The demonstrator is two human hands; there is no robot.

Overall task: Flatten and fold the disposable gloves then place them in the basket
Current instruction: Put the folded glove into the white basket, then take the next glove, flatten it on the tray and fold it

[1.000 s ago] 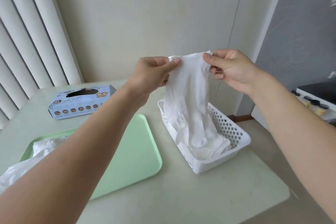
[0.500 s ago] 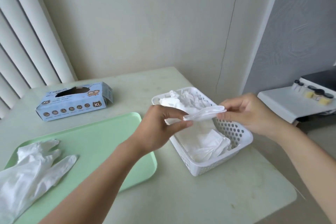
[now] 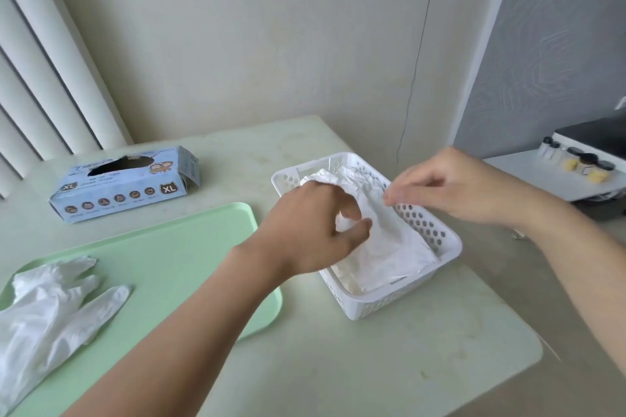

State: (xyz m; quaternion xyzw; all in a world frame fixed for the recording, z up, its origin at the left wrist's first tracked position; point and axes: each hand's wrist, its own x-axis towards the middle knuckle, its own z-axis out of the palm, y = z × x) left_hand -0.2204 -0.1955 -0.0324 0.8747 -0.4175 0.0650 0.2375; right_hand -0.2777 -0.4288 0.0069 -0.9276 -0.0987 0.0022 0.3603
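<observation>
A white perforated basket [image 3: 406,301] stands on the pale table, right of centre, with several white disposable gloves in it. The folded glove [image 3: 389,247] lies on top of that pile. My left hand [image 3: 311,230] reaches into the basket from the left, its thumb and curled fingers pinching the near edge of the folded glove. Just above the basket's far right rim, my right hand [image 3: 450,186] hovers with relaxed fingers, holding nothing. Loose, crumpled gloves [image 3: 50,308] lie on the green tray [image 3: 189,247] at the left.
A blue glove box [image 3: 125,186] marked XL lies at the back left of the table [image 3: 372,366]. Vertical blinds hang at the far left. A white side shelf [image 3: 542,179] with small jars stands to the right, beyond the table's edge.
Both hands have lowered the glove from chest height, folded it over, and brought it down into the basket. My right hand has let go of it.
</observation>
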